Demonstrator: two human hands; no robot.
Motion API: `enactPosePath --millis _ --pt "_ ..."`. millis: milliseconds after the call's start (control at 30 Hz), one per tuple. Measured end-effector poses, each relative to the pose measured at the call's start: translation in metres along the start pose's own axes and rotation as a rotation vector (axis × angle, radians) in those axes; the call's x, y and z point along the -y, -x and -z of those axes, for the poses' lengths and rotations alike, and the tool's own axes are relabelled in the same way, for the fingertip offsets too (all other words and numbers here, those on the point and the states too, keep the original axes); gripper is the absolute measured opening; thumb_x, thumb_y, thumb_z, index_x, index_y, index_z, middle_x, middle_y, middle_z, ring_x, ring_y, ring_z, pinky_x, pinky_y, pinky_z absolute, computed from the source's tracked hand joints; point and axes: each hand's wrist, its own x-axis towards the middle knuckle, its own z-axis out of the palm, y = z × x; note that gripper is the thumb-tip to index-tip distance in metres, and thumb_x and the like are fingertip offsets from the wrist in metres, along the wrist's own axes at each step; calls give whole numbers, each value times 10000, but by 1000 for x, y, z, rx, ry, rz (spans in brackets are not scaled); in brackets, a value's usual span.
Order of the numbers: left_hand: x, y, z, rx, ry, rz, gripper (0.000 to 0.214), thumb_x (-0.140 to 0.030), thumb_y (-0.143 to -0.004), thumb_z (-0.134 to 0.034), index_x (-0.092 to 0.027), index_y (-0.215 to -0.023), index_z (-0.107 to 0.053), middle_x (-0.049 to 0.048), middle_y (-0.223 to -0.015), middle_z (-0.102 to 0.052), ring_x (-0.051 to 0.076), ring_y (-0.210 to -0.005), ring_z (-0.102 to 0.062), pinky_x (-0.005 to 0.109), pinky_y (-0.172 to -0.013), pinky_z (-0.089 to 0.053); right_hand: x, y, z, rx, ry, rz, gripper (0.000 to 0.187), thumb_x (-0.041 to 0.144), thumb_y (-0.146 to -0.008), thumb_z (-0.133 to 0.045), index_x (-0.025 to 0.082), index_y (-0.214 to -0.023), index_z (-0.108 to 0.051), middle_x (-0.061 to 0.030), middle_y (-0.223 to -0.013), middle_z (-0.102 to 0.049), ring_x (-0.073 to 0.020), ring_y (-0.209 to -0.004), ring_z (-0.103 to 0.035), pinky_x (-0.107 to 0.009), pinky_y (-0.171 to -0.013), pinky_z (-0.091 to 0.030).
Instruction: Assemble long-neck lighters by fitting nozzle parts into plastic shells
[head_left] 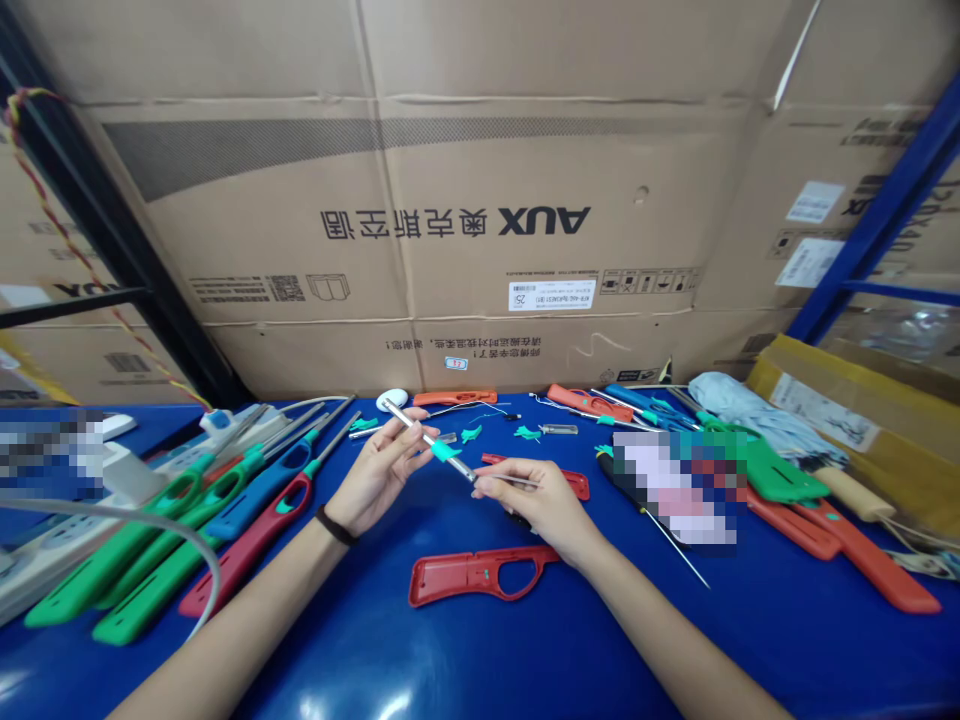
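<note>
Above a blue table (450,660), my left hand (379,470) pinches a thin metal tube (427,438) with a teal plastic collar (445,452) on it. My right hand (536,500) is closed on the tube's lower end and on a thin metal rod (517,482) that points right. Something dark shows under my right palm; I cannot make it out. A red open lighter shell half (480,575) lies flat just below my hands. A second red shell piece (574,482) lies behind my right hand.
Several finished long lighters, green, blue and red (187,520), lie fanned at the left. More red and green shells (817,510), small teal parts (529,433) and metal tubes are scattered at the back and right. Large cardboard boxes (450,220) wall the table's far edge.
</note>
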Motion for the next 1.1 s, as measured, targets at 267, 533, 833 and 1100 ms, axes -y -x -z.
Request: enactPosePath --millis 267,533,833,1100 --pt "-9 6 -4 50 -19 -47 285 -224 -631 -802 -189 -871 -652 -7 -733 -685 131 -756 -668 166 -654 -552 7 3 1 55 8 -35 330 455 -664 -719 188 -856 -734 -38 -752 -729 -62 -446 -430 -197 -433 -303" --pt "-15 9 -8 44 17 -70 256 -207 -585 -831 -198 -778 -663 -25 -697 -667 124 -698 -670 152 -590 -557 4 4 -1 132 -59 -54 263 409 -691 -716 196 -845 -722 -22 -756 -727 -70 -487 -468 -202 -484 -355" --pt "-13 6 -9 -61 21 -100 241 -182 -589 -816 -177 -788 -679 -2 -696 -688 147 -734 -680 157 -605 -559 8 6 -3 -58 58 150 211 366 -713 -702 225 -869 -723 -34 -874 -726 -167 -771 -669 -300 -745 -517" --pt "-10 4 -9 -69 74 -70 262 -160 -597 -813 -168 -823 -682 -2 -705 -714 116 -711 -693 112 -609 -560 10 9 -4 -69 165 256 189 326 -726 -699 230 -887 -726 -27 -876 -729 -173 -784 -660 -305 -736 -523"
